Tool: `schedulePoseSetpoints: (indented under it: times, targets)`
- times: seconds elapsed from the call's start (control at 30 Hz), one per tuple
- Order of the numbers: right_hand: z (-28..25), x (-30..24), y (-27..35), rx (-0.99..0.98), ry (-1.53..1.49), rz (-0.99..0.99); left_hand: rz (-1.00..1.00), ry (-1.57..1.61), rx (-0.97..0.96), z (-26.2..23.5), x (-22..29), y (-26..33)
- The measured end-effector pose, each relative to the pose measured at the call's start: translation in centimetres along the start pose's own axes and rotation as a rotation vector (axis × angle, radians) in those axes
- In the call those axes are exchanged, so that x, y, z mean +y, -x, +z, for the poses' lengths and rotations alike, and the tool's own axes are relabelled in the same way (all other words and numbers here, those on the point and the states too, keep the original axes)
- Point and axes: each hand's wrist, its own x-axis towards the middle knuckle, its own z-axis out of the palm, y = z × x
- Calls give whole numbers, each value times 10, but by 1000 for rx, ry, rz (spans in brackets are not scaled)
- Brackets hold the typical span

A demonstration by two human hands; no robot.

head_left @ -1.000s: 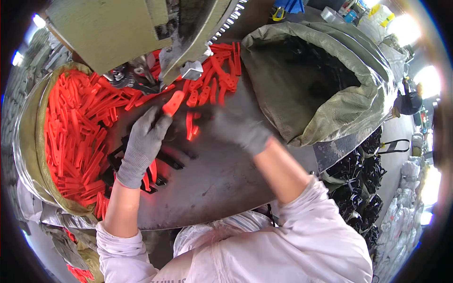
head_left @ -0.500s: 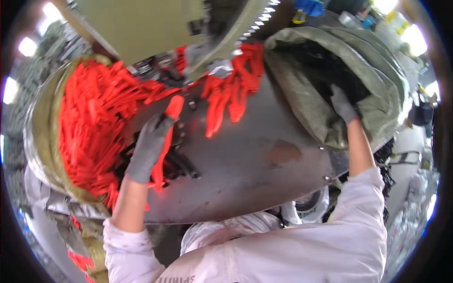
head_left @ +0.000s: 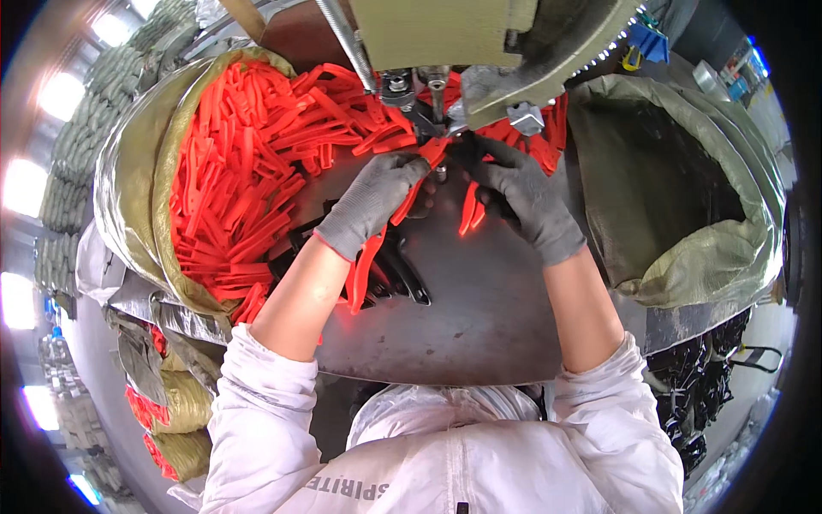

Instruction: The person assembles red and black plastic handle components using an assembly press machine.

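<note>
Both my hands wear grey gloves and meet just under the head of a machine (head_left: 438,94). My left hand (head_left: 370,204) is closed around a red plastic handle (head_left: 409,202), whose upper end reaches the machine's tip. Close beside it, the fingers of my right hand (head_left: 535,199) pinch a black part (head_left: 465,152), mostly hidden by the glove and the machine. Whether the red handle and the black part touch, I cannot tell. Below my left wrist lie black handles (head_left: 402,272) and a loose red handle (head_left: 364,270) on the dark metal table (head_left: 479,317).
At the left, a yellowish woven sack (head_left: 141,184) spills a heap of red handles (head_left: 235,171) onto the table. A green woven sack (head_left: 736,154) with a dark inside gapes open at the right. More red handles (head_left: 548,146) lie behind my right hand. Black pieces (head_left: 698,377) hang below right.
My right hand has come out of the right sack and moved left to the machine. My left hand has moved to the machine's tip with a red handle. The view has shifted.
</note>
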Motion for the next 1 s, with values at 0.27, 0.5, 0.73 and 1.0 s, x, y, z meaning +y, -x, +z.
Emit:
schedulePoseSetpoints:
  times: [0.27, 0.5, 0.73, 1.0]
  targets:
    - [13, 13, 4, 102, 234, -180, 33, 55, 80, 3, -3, 0]
    - [21, 6, -3, 45, 201, -66, 84, -159, 34, 2, -11, -9]
    - [9, 19, -4, -33, 196, 13, 595, -1093, 512, -68, -3, 34]
    - [13, 18, -3, 27, 182, 3, -224, -1790, 511, -171, -66, 107]
